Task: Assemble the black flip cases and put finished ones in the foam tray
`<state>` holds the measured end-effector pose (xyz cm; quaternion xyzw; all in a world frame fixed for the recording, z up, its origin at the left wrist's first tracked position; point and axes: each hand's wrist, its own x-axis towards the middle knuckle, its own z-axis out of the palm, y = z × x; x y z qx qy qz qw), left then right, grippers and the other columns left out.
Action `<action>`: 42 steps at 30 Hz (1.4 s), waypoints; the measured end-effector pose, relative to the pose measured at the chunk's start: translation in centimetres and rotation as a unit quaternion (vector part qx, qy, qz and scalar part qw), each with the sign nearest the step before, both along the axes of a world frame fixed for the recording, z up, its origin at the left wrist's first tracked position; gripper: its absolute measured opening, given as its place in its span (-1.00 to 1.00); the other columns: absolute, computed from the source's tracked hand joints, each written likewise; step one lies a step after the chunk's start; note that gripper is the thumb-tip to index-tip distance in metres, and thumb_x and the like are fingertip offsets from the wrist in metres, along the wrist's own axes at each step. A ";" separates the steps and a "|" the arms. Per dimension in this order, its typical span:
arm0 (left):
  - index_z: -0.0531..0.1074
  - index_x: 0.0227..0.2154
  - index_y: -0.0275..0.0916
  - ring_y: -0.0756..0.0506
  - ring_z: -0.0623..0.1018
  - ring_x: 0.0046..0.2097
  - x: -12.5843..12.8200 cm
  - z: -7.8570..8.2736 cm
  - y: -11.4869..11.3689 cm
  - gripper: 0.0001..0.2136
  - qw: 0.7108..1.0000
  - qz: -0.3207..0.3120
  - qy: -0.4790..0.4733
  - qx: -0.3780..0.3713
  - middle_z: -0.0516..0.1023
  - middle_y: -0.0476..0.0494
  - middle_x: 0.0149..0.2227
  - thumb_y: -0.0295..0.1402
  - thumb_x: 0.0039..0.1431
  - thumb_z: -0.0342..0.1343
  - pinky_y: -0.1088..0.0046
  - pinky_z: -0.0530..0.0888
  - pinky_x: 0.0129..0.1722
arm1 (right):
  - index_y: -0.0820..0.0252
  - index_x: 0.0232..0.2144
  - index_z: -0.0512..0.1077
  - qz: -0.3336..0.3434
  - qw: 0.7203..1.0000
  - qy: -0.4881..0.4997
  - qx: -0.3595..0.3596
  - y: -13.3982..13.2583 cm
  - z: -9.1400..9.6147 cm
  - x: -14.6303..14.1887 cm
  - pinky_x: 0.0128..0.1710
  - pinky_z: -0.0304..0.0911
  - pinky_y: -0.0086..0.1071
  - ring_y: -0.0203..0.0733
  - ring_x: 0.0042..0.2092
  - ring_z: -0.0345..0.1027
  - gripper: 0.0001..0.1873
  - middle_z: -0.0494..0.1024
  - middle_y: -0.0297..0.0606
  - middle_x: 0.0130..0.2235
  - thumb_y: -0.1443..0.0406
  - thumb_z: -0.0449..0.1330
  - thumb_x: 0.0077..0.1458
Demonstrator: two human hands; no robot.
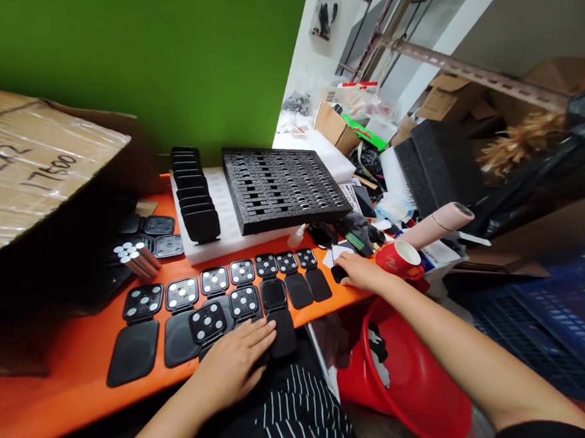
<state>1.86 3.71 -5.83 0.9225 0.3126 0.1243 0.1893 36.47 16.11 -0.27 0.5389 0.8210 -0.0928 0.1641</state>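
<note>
My left hand (235,362) lies flat with its fingers stretched out on a black square case (280,333) at the near edge of the orange table (77,357). My right hand (361,272) reaches to the table's right end, fingers curled over a small black piece (339,273) beside a red cup (398,258). Rows of open black hinged cases (211,292), each with round silver discs in its upper half, lie between the two hands.
A black slotted foam tray (282,186) and a stack of black cases (194,192) rest on white foam behind. Silver rods (134,258) lie at left by a cardboard box (30,167). A red basin (411,381) stands below right, a blue crate (561,318) further right.
</note>
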 end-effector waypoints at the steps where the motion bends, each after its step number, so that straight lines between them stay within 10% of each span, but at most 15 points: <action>1: 0.23 0.12 -0.23 -0.18 0.30 0.18 0.0 0.0 0.0 -0.46 1.000 0.000 -0.003 -0.010 0.26 -0.15 0.19 -0.51 0.00 0.04 0.12 0.31 0.14 | 0.23 -0.09 0.38 0.007 1.000 -0.010 0.004 0.2 0.3 -0.1 -0.03 0.19 -0.23 0.05 0.01 0.26 -0.51 0.37 -0.06 -0.05 0.34 0.32 -0.14; 6: 0.22 0.13 -0.25 -0.18 0.26 0.20 0.1 0.2 0.0 -0.44 0.999 0.000 -0.006 -0.044 0.24 -0.16 0.20 -0.52 -0.01 0.05 0.10 0.27 0.16 | 0.21 -0.40 0.43 -0.026 0.999 -0.024 0.020 -0.5 2.8 -1.4 -0.25 0.21 -0.31 -0.03 -0.19 0.35 -0.92 0.45 -0.12 -0.28 0.30 0.18 0.02; 9: 0.21 0.14 -0.25 -0.18 0.24 0.21 0.1 0.2 0.0 -0.43 0.998 0.006 -0.017 -0.058 0.22 -0.16 0.21 -0.51 -0.01 0.06 0.10 0.24 0.18 | 0.18 -0.47 0.38 -0.089 0.987 0.135 0.004 -2.3 3.6 -4.6 -0.32 0.17 -0.36 -0.15 -0.33 0.34 -0.80 0.46 -0.24 -0.40 0.23 0.06 0.12; 16: 0.20 0.15 -0.23 -0.15 0.23 0.22 -0.1 0.1 -0.2 -0.44 0.996 0.016 -0.025 -0.082 0.22 -0.13 0.22 -0.44 0.02 0.08 0.16 0.18 0.21 | 0.20 -0.56 0.29 -0.162 0.871 0.443 -0.135 -4.9 -0.7 -17.1 -0.41 0.11 -0.45 -0.30 -0.44 0.20 -0.79 0.35 -0.40 -0.52 0.22 0.09 0.03; 23: 0.25 0.12 -0.24 -0.14 0.22 0.23 -0.1 -0.1 -0.2 -0.49 0.996 0.018 -0.039 -0.082 0.24 -0.14 0.21 -0.38 0.05 0.08 0.21 0.13 0.23 | 0.21 -0.60 0.24 -0.154 0.900 0.381 -0.144 -3.7 -3.0 -19.8 -0.46 0.02 -0.47 -0.34 -0.48 0.16 -0.77 0.31 -0.44 -0.57 0.26 0.09 0.04; 42: 0.26 0.10 -0.26 -0.15 0.23 0.22 -0.2 0.2 -0.1 -0.49 0.994 0.021 -0.047 -0.094 0.24 -0.15 0.20 -0.43 0.02 0.08 0.20 0.13 0.22 | 0.18 -0.60 0.23 -0.155 0.933 0.301 -0.119 -3.3 -2.0 -20.6 -0.48 -0.01 -0.47 -0.33 -0.50 0.16 -0.76 0.31 -0.44 -0.59 0.24 0.10 0.05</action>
